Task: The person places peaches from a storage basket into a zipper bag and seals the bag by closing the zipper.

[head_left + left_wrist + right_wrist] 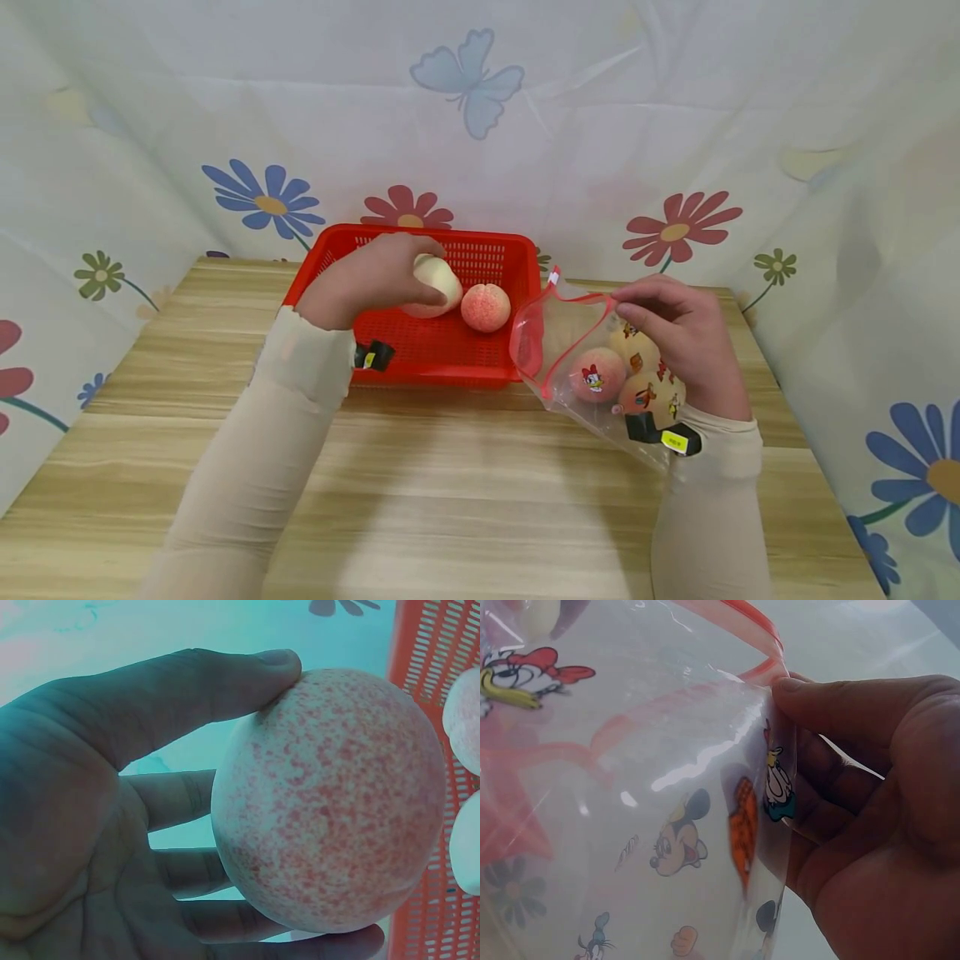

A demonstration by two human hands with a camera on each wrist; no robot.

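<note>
In the head view my left hand [375,279] is over the red basket [427,377], holding a peach [441,282] between thumb and fingers. The left wrist view shows this peach [330,802] with red speckles, the thumb on top and fingers beneath. Beside it, a pink peach [486,307] lies in the basket. My right hand [686,333] pinches the rim of a clear zip bag [558,333] with red edging and cartoon prints, thumb [817,701] at the edge. The bag's mouth gapes toward the basket, and several peaches [598,375] are inside.
The basket stands at the back of a wooden table [465,483], close to a flower-printed cloth [480,167] that hangs behind and at both sides. The bag is just right of the basket, its red slider [554,275] near the basket's right wall.
</note>
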